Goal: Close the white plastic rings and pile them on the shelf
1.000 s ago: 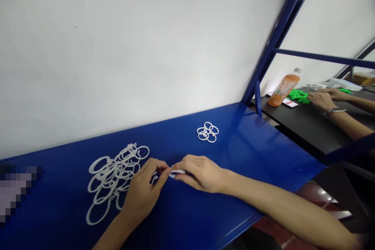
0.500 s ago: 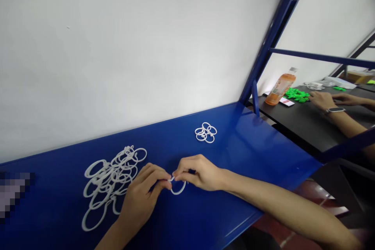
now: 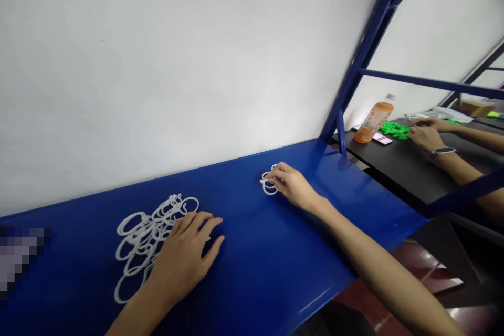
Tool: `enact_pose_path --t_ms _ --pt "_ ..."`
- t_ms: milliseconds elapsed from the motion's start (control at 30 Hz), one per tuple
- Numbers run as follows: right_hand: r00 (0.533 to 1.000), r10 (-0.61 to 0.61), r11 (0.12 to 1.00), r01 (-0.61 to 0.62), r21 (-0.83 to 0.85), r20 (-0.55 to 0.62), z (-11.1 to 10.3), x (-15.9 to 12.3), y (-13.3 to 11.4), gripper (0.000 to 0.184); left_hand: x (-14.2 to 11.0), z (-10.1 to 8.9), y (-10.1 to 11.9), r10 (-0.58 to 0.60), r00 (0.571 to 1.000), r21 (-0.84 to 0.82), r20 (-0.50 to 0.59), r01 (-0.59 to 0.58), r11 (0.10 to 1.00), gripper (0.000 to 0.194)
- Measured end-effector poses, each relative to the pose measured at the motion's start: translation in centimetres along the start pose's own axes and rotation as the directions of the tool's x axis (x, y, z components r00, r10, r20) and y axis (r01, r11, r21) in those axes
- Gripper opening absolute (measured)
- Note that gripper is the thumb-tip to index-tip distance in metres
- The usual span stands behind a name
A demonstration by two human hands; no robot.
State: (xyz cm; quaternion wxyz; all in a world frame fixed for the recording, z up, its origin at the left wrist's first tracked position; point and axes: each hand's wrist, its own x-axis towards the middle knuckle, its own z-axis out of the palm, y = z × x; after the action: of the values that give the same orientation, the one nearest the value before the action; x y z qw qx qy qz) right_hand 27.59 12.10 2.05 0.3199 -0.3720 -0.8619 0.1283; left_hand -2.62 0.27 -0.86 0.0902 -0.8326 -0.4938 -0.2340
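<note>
My right hand [image 3: 293, 185] is at the small cluster of white plastic rings [image 3: 270, 193] toward the back of the blue table, its thumb and fingers pinched on a white ring [image 3: 263, 181]. The hand covers part of that cluster, so which ring belongs to the grip is hard to separate from those lying there. On the left, my left hand [image 3: 185, 252] hovers at the right side of a larger tangled pile of white rings [image 3: 145, 236], fingers spread and nothing in them. Small tabs or hooks show on some rings.
The blue tabletop [image 3: 244, 262] runs along a white wall [image 3: 177, 63]. A blue metal frame [image 3: 364, 44] rises at its right end. Beyond it, another person's hands [image 3: 429, 136] work beside green pieces [image 3: 395, 130] and an orange drink bottle [image 3: 372, 122] on a black table.
Both hands held a ring together between them before. Now my right hand has carried it right and back to the small cluster, while my left hand has let go and spread its fingers.
</note>
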Motion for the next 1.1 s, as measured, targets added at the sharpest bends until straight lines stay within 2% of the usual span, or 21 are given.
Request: enact_pose_path --t_ms 100,200,367,500,600,667,700,767,833,900,1000,1067,1100 --pt "0.988 0.156 0.981 -0.157 -0.118 -0.011 -1.7 0.0 3.3 0.015 -0.7 -0.4 -0.7 -0.015 0.998 0.052 0.062 0.012 0.999 0.032" --pt "0.975 0.219 0.968 -0.213 -0.135 0.034 -2.4 -0.1 4.9 0.014 -0.8 -0.7 -1.0 -0.011 0.993 0.042 0.114 0.006 0.999 0.033" --pt "0.966 0.237 0.967 -0.226 -0.114 0.100 -2.3 -0.1 4.8 0.013 -0.4 -0.4 -1.4 -0.013 0.990 -0.032 0.142 0.017 0.999 0.027" --pt "0.982 0.186 0.971 -0.186 -0.149 -0.018 -2.7 0.0 4.4 0.012 -0.1 -0.6 -1.1 -0.055 0.994 -0.141 0.090 0.068 0.988 0.022" --pt "0.979 0.143 0.972 -0.166 -0.169 -0.144 -2.5 0.1 3.0 0.013 0.4 -1.2 -0.1 -0.157 0.988 -0.262 0.008 0.154 0.953 0.019" --pt "0.980 0.106 0.980 -0.131 -0.151 -0.168 -1.7 0.0 1.2 0.015 0.7 -1.5 0.7 -0.223 0.975 -0.349 -0.015 0.204 0.915 0.019" --pt "0.986 0.074 0.988 -0.092 -0.122 -0.148 -1.2 -0.1 0.1 0.015 0.8 -1.6 1.0 -0.251 0.968 -0.393 -0.013 0.226 0.892 0.019" --pt "0.999 -0.036 0.999 0.036 -0.003 -0.036 0.0 -0.5 -2.5 0.016 1.0 -1.5 1.7 -0.293 0.956 -0.487 0.008 0.260 0.834 0.018" --pt "0.983 -0.159 0.979 0.145 0.142 0.093 1.2 -0.8 -4.9 0.024 1.0 -1.3 2.1 -0.333 0.942 -0.595 0.045 0.293 0.749 0.017" --pt "0.951 -0.246 0.951 0.198 0.238 0.190 2.3 -1.1 -6.7 0.034 0.9 -1.0 2.5 -0.361 0.929 -0.701 0.087 0.314 0.640 0.016" --pt "0.925 -0.297 0.919 0.209 0.334 0.239 3.5 -1.4 -7.9 0.035 0.9 -0.7 2.6 -0.378 0.914 -0.797 0.145 0.334 0.502 0.015" --pt "0.940 -0.266 0.903 0.164 0.396 0.216 4.2 -1.5 -7.9 0.027 0.9 -0.6 2.6 -0.385 0.909 -0.811 0.158 0.342 0.475 0.015" --pt "0.951 -0.237 0.896 0.135 0.423 0.200 4.4 -1.6 -7.8 0.022 0.9 -0.6 2.5 -0.386 0.909 -0.801 0.154 0.344 0.490 0.015"
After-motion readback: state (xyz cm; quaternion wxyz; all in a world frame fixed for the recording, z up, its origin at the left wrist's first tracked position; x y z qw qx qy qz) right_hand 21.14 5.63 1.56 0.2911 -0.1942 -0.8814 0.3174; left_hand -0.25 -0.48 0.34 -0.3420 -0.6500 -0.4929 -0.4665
